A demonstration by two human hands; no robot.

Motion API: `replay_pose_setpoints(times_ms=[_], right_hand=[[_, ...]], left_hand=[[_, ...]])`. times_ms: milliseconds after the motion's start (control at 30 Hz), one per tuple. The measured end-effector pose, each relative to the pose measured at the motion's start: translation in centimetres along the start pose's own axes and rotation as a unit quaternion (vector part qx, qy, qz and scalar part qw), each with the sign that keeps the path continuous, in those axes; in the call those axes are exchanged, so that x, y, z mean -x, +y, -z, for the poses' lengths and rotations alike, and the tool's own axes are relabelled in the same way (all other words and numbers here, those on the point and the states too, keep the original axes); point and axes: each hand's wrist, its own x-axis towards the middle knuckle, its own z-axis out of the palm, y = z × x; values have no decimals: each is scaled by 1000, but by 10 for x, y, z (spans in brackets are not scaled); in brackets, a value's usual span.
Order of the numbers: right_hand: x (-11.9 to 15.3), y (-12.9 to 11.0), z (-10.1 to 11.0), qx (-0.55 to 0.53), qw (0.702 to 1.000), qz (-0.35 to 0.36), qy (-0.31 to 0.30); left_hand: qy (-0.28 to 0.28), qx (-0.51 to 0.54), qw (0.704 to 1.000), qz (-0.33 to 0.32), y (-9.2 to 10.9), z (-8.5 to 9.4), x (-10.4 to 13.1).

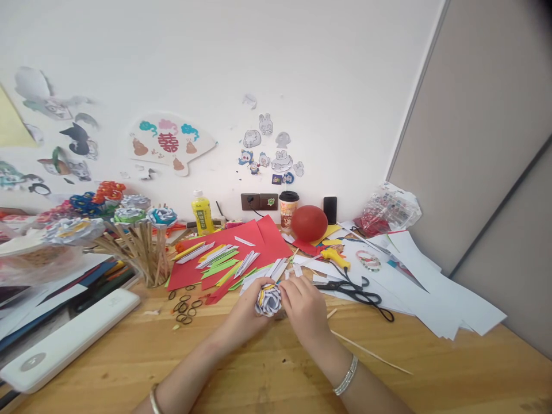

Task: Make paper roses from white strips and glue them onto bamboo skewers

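A white paper flower with a yellow strip near its top is held over the wooden table. My left hand is wrapped round its left side. At its right edge, the fingers of my right hand are pressed together on the petals. The underside of the flower is hidden by my hands. Just beyond them lie folded white, green and yellow paper strips on red paper sheets. Black scissors lie to the right of my right hand.
Rubber bands lie left, near a container of sticks and a long white device. Behind are a yellow bottle, a cup and a red balloon. A yellow glue gun and white sheets lie right.
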Motion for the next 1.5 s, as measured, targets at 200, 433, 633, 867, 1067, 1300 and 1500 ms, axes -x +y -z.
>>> replay_pose_setpoints(times_ms=[200,433,633,867,1067,1300,1500], right_hand=[[0,-1,-1,-4,1000,-2,-9],[-2,2,2,-56,998,-33,3],[-2,5,1,-70,997,-33,5],[-2,4,1,-50,999,-16,-12],[-1,5,-3,-31,999,-4,-13],[-1,4,-1,-8,1000,-8,-13],[-1,5,-3,18,999,10,-28]], left_hand=[[-2,2,1000,1,0,0,0],[0,5,1000,4,0,0,1],[-9,8,1000,2,-2,-1,1],[-10,4,1000,-5,0,0,0],[-6,-3,1000,-4,-2,-1,0],[-7,-8,1000,-8,-3,0,1],[-16,-9,1000,-8,-6,-1,1]])
